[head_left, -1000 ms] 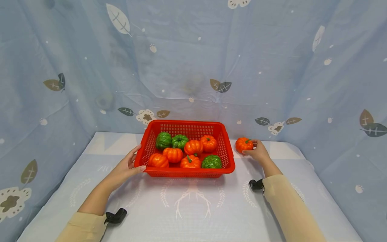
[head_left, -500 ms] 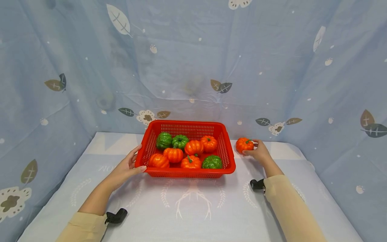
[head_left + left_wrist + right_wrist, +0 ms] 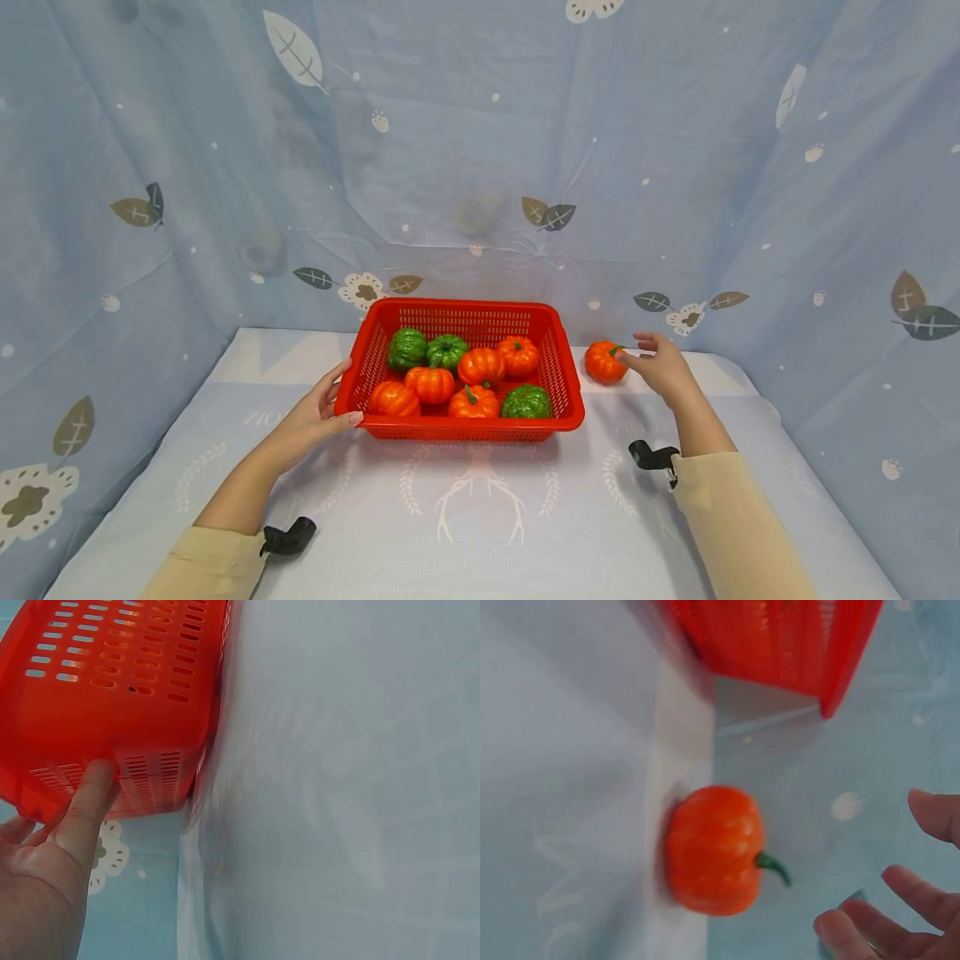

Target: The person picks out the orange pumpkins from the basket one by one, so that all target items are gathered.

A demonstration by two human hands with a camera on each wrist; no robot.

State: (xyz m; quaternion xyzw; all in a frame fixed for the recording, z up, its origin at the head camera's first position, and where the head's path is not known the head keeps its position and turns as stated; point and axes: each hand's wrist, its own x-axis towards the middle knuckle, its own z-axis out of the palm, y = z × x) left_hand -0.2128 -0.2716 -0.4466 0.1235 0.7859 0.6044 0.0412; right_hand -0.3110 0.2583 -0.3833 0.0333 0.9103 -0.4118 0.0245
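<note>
A red plastic basket [image 3: 472, 429] with slotted walls stands on the table. My left hand [image 3: 303, 429] holds its left end, thumb at the near corner and fingers along the side; the left wrist view shows the thumb [image 3: 86, 806] against the outer wall. To the basket's right, a small orange pumpkin [image 3: 604, 363] with a green stem rests on the tabletop. My right hand [image 3: 663, 367] is just right of that pumpkin, fingers spread and holding nothing. In the right wrist view a gap separates the pumpkin [image 3: 714, 851] from the fingers [image 3: 919, 896].
Inside the basket lie several orange pumpkins [image 3: 480, 367] and green ones [image 3: 527, 402]. A pale patterned cloth covers the table [image 3: 480, 517]. Blue printed curtain [image 3: 450, 167] hangs behind it and at both sides, close to the basket's back.
My right hand has let go of the orange pumpkin and drawn back a little to the right. The pumpkin stays in place. My left hand and the basket have not moved.
</note>
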